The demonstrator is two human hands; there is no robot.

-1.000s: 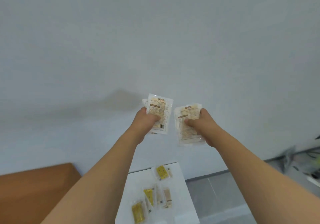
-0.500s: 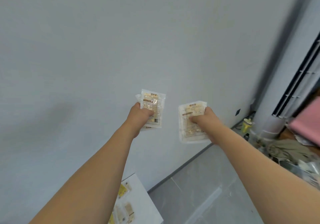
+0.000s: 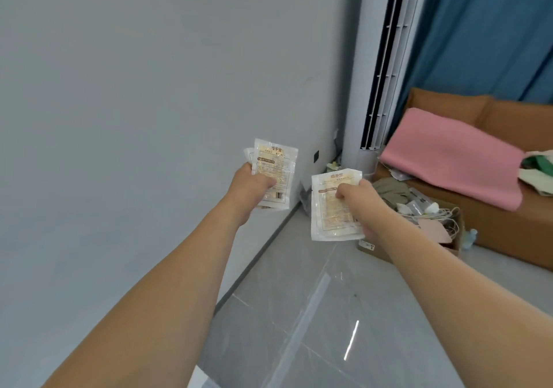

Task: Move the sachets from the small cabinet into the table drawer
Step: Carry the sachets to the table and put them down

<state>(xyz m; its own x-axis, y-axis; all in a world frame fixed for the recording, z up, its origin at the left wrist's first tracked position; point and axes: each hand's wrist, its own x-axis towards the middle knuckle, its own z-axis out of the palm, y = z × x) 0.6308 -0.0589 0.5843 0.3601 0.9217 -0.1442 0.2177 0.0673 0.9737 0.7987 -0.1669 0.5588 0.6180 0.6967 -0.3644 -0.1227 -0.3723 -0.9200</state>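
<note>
Bare grey wall (image 3: 134, 88) on the left, glossy grey floor tiles (image 3: 314, 312) below, a tall white air-con unit (image 3: 371, 67) in the corner w/ a blue curtain (image 3: 484, 28) behind it. To the right sits a brown sofa (image 3: 508, 232) under a pink blanket (image 3: 449, 160), and a cardboard box (image 3: 425, 223) of cables and bits on the floor beside it.

Both arms are stretched out in front, mid-air, nothing under them but floor. Left hand (image 3: 251, 190) grips a small stack of sachets (image 3: 273, 172), thumb across the front; at least two, since a second edge peeks out behind the front one. Right hand (image 3: 362, 202) pinches more sachets (image 3: 332, 208), thumb on the front and fingers behind; exact count can't be told. The two bundles are near each other but not touching.

Neither the small cabinet nor the table drawer is in view, so this looks like the carry btw the two.

Risks, as I judge them:
- Slick plastic packets held in loose stacks: the back ones could slide out, esp. on the left where the rear one already sits offset.
- A drop here means bending to the floor; a sachet could skid on the shiny tile toward the box clutter.
- Both hands are full, so if the drawer is closed there's no free hand to pull it. Shifting both bundles into one hand is the likeliest moment for a slip.
- The right hand holds its bundle from the side, leaving the lower half unsupported; it could flop or fan out.
</note>
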